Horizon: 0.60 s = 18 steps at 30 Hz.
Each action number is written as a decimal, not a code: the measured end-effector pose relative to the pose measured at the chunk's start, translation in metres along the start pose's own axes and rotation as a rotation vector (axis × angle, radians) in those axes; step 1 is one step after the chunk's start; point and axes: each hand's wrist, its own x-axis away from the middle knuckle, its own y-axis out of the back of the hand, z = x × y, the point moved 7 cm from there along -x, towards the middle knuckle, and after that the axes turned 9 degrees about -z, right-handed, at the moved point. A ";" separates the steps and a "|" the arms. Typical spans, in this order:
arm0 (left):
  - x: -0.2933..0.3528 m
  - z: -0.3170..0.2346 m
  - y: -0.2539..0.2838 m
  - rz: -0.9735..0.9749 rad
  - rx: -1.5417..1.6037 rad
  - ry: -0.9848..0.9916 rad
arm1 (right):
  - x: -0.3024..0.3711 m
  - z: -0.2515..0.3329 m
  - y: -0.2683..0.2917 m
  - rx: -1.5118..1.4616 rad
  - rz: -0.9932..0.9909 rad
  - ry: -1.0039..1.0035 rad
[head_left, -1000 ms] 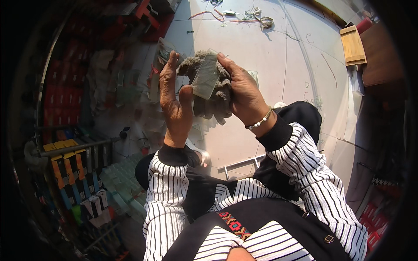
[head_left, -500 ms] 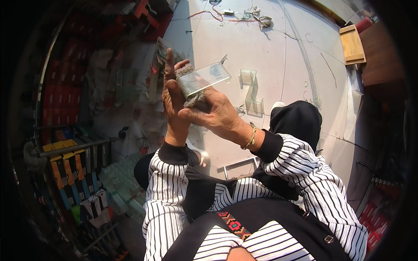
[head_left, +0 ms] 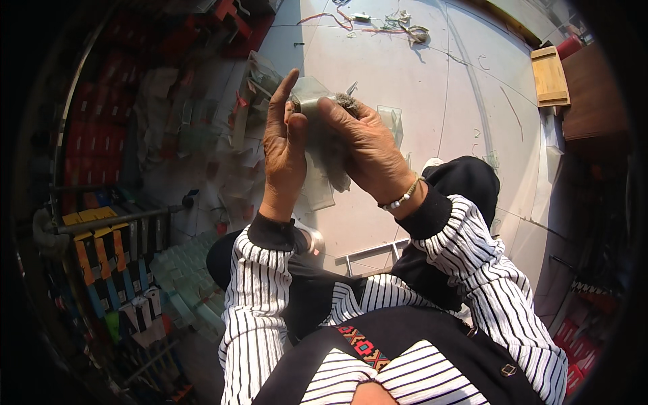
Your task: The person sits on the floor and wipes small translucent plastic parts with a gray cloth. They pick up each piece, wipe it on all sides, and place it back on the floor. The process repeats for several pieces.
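Both my hands are raised over the floor around a clear, glassy-looking plastic piece (head_left: pixel 312 93). My left hand (head_left: pixel 282 152) is at its left end, with the forefinger stretched upward and the thumb close to the piece; its other fingers are mostly hidden. My right hand (head_left: pixel 374 145) presses a fuzzy grey cloth (head_left: pixel 347 102) against the piece, thumb on the near side and fingers behind. More of the cloth seems to hang below, blurred. Behind my right hand, another clear bent piece (head_left: pixel 390 121) shows in part on the floor.
Wires and a cord (head_left: pixel 415 32) lie at the far side of the tiled floor (head_left: pixel 472 128). A wooden board (head_left: pixel 550 75) is at the right. To the left are a rack of colourful packages (head_left: pixel 111 260) and stacked clear pieces (head_left: pixel 185 277). A metal frame (head_left: pixel 371 258) lies near my legs.
The clear piece has been turned, so its flat face no longer points right. My right hand has moved up and right, its thumb now higher on the piece.
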 end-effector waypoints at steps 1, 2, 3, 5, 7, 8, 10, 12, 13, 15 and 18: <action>0.000 -0.001 0.000 -0.001 -0.034 -0.013 | -0.001 0.002 0.002 0.000 -0.026 0.008; 0.000 0.001 0.001 -0.028 -0.012 0.021 | -0.001 0.006 0.003 -0.003 -0.038 0.023; 0.000 0.003 0.003 -0.055 0.009 0.048 | -0.002 0.009 0.007 0.006 -0.074 0.028; 0.001 0.006 0.006 -0.073 -0.042 0.080 | -0.004 0.021 0.013 -0.008 -0.111 0.074; 0.004 0.010 0.008 -0.072 -0.184 0.110 | -0.006 0.028 0.020 -0.023 -0.185 0.106; 0.008 0.013 0.006 -0.038 -0.132 0.151 | -0.007 0.031 0.024 -0.034 -0.222 0.142; 0.016 0.024 -0.002 0.065 -0.107 0.277 | -0.008 0.031 0.027 -0.031 -0.276 0.178; 0.022 0.031 -0.007 0.102 -0.129 0.327 | -0.008 0.030 0.028 -0.034 -0.298 0.207; 0.024 0.035 -0.008 0.077 -0.132 0.347 | -0.009 0.023 0.023 0.027 -0.238 0.138; 0.028 0.048 -0.006 0.032 -0.109 0.480 | -0.009 0.014 0.016 0.109 -0.129 0.011; 0.017 0.037 0.002 -0.075 0.060 0.252 | -0.003 0.021 -0.004 0.203 0.200 -0.005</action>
